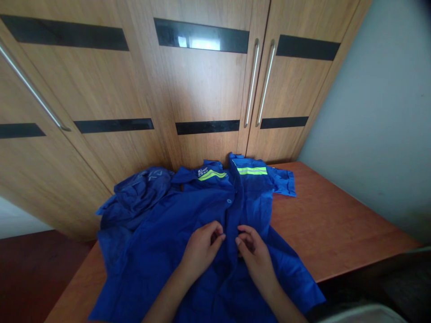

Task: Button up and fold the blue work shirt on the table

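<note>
A blue work shirt [161,242] with yellow-green and silver reflective strips lies spread out in front of me, collar end towards the cabinet. Its front placket [232,255] runs lengthwise between my hands, and a round button [229,201] shows higher up on it. My left hand [204,246] is closed in a pinch at the placket's left edge. On the opposite edge, my right hand [254,251] has its thumb and curled fingers closed on the cloth. Whatever lies right between the fingertips is too small to make out.
A crumpled darker blue garment [134,202] lies at the left, against the shirt. Beneath is a reddish-brown wooden tabletop [313,220]. A wooden cabinet [208,85] with long metal handles stands behind, and a pale wall [377,121] bounds the right. A dark object [387,282] is at lower right.
</note>
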`<action>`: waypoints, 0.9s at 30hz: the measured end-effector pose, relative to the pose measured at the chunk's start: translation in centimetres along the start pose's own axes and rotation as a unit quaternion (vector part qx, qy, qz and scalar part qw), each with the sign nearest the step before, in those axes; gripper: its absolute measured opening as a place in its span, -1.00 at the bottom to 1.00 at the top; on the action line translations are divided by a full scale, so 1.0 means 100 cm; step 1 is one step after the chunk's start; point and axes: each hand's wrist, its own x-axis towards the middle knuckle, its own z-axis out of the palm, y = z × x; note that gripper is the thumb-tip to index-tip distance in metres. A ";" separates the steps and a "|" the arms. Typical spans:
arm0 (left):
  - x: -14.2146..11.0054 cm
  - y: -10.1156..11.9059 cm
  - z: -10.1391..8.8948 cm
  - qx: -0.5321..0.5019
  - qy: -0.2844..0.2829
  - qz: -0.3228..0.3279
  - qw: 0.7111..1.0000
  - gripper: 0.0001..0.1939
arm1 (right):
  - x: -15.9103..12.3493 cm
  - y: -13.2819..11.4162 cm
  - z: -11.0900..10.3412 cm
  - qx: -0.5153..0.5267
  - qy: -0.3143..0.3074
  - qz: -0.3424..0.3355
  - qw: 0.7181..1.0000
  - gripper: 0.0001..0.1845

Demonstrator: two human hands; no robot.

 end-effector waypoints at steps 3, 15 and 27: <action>0.002 -0.001 0.001 -0.079 0.026 -0.008 0.997 -0.92 | 0.006 -0.005 0.006 0.008 0.020 -0.023 1.000 -0.57; -0.004 -0.001 -0.002 -0.152 0.097 0.000 0.984 -0.87 | 0.009 -0.005 0.005 0.049 0.023 0.012 0.998 -0.59; -0.002 -0.009 0.005 -0.023 0.107 0.017 0.994 -0.87 | 0.006 -0.004 0.010 0.220 0.035 0.088 0.971 -0.59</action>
